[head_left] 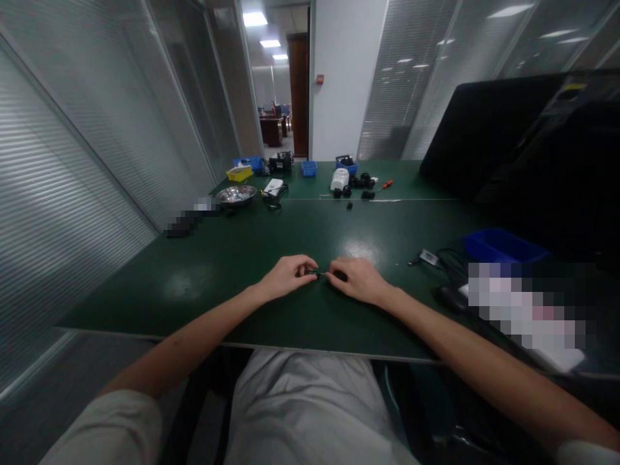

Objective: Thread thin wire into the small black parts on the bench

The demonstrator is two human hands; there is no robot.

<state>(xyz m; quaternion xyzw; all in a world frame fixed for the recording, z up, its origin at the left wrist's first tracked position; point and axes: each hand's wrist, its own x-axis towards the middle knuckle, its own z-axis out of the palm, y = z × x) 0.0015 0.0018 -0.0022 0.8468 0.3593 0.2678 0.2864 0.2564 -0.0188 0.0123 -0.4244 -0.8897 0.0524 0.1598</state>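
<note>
Both hands are close together, low over the dark green table (203, 252). My left hand (289, 276) has its thumb and fingers closed on a small dark part (314, 274) with a bit of green on it. A thin, light-coloured tip reaches from that part toward my right hand (357, 279). The fingers of my right hand are pinched at this thin end, but what they hold is too small to name. A narrow gap separates the fingertips of the two hands.
Farther back are a metal bowl (236, 195), a white device (273, 188) with cables, a yellow tray (239, 173), a small blue tray (309, 169), several black parts and a red screwdriver (387, 185). At right are a blue bin (504, 247), cables and a large black monitor (498, 129).
</note>
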